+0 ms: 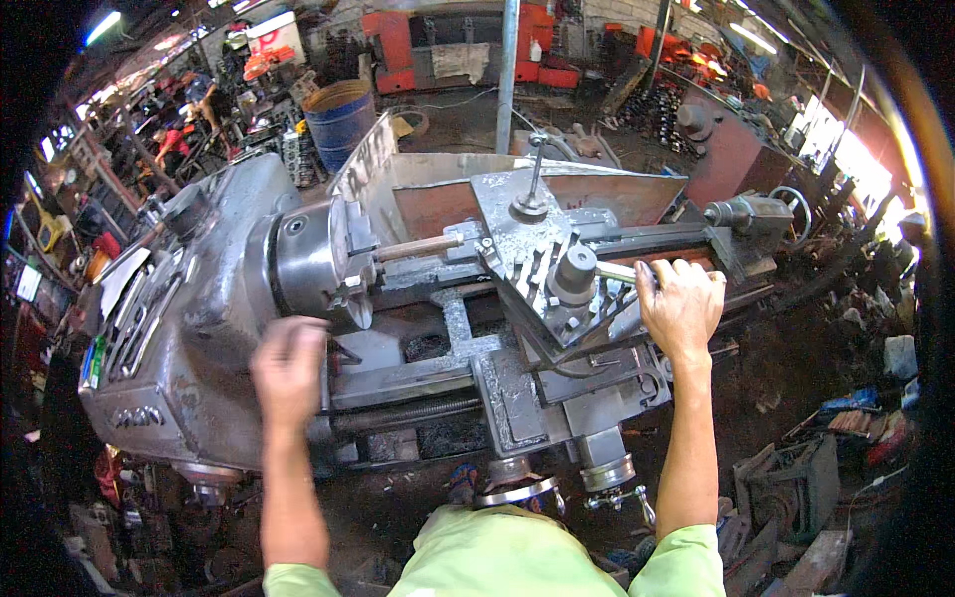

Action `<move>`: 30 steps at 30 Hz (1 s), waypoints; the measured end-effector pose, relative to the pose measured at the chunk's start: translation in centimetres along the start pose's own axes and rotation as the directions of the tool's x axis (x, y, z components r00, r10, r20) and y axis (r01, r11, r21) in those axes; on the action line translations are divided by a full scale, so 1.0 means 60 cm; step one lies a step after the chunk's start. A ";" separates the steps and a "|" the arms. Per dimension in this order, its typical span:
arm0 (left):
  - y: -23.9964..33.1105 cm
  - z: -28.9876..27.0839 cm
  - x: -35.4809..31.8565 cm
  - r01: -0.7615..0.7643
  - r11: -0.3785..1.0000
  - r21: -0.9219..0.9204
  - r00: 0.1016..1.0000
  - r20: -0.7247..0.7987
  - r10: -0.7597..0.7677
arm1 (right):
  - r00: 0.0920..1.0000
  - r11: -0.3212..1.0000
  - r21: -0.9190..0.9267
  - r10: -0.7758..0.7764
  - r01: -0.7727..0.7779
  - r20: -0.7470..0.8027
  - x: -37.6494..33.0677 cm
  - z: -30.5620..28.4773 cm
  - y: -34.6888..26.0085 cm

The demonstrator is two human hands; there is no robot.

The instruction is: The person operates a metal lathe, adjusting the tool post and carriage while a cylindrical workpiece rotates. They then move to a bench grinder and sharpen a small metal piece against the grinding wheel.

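Observation:
A grey metal lathe (214,328) stretches across the view in front of me. My right hand (683,303) is closed around the end of a metal lever (615,272) that sticks out from the round tool post knob (574,271). Motion blurs my left hand (288,368), so its fingers cannot be made out. It hovers by the lower front of the chuck (306,257). Out of the chuck jaws a slender brownish rod (420,247) points toward the tool post. Behind the knob, an upright bolt (536,174) rises from the slide's far end.
Below the carriage are a handwheel (515,492) and a crank handle (619,488), close to my body. The tailstock (753,213) stands at the right. Wrenches (139,323) lie on the headstock. A blue drum (339,121) and a vertical pole (507,75) stand beyond; people are at far left.

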State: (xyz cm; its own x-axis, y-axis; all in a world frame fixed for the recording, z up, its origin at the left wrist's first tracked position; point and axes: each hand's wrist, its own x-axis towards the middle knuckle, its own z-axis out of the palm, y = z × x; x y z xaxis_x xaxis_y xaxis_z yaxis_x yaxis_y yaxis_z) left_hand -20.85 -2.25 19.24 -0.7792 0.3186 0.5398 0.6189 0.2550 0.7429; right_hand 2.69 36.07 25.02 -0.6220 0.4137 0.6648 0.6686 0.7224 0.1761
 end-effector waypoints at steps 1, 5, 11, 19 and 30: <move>-0.010 0.077 -0.013 0.068 0.992 -0.102 0.990 0.127 -0.055 | 1.000 1.000 -0.002 0.005 -0.005 0.009 0.001 0.001 -0.002; -0.062 0.345 -0.008 0.728 0.341 -0.595 0.684 0.593 -0.425 | 0.998 1.000 -0.019 -0.016 0.015 -0.062 0.005 0.007 -0.004; -0.125 0.506 0.038 0.682 -0.258 -0.685 0.666 0.727 -0.170 | 0.995 0.999 -0.036 -0.034 0.031 -0.098 0.009 0.016 -0.003; -0.126 0.528 0.065 0.669 -0.358 -0.651 0.683 0.728 -0.047 | 0.999 0.999 -0.054 0.002 -0.005 -0.054 0.015 0.014 -0.011; -0.092 0.539 0.078 0.525 -0.514 -0.678 0.758 0.647 -0.080 | 0.999 0.997 -0.075 0.021 -0.023 -0.028 0.018 0.015 -0.014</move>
State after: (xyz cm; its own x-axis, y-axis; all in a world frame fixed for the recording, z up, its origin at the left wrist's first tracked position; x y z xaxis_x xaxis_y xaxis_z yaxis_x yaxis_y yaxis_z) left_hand -24.72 27.35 4.84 -0.5757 0.8122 0.0937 -0.7947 -0.5829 0.1697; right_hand 1.10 36.42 24.91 -0.5965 0.4129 0.6882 0.7113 0.6692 0.2150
